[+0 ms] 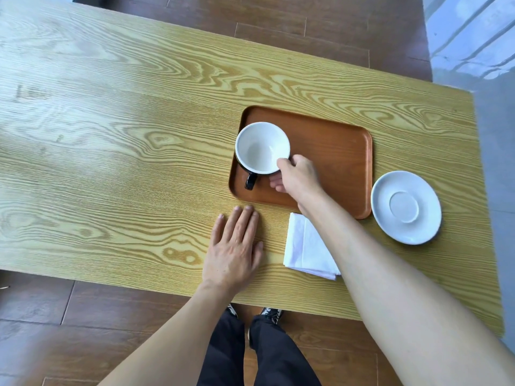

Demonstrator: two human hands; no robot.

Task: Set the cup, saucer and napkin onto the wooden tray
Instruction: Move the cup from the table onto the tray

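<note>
A cup [260, 147], white inside and black outside with a black handle, is over the left part of the brown wooden tray [334, 151]. My right hand [296, 175] grips its rim on the near right side, thumb on the rim. Whether the cup rests on the tray I cannot tell. The white saucer [406, 207] lies on the table just right of the tray. A folded white napkin [305, 246] lies in front of the tray, partly under my right forearm. My left hand [237, 247] lies flat on the table, fingers together, near the tray's front left corner.
The light wooden table [125, 149] stretches far to the left; its right edge is just beyond the saucer and its near edge is close to the napkin. Dark wood floor and my legs show below.
</note>
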